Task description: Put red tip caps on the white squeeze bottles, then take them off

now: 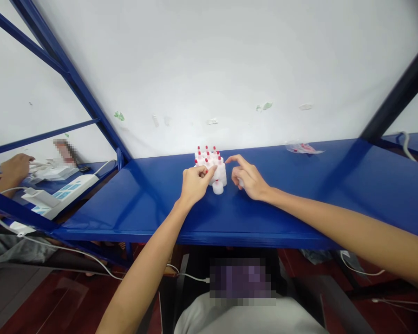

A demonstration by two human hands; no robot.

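Note:
Small white bottles with red caps (222, 172) stand in a tight group on the blue shelf. My left hand (196, 182) is at the group's front left, thumb and fingers pinched around a red-capped bottle that they mostly hide. One more white bottle (218, 188) sits just in front of the group, beside my left fingertips. To the right of the group is my right hand (249, 178), its index finger stretched towards the bottles. The other fingers of that hand curl around a small white object (241, 183), mostly hidden.
A crumpled clear plastic bag (303, 148) with red marks lies at the back right of the blue shelf (153, 204). On the left, beyond a blue post, are a white power strip (66, 195), cables and another person's hand (17, 167). A white wall rises behind.

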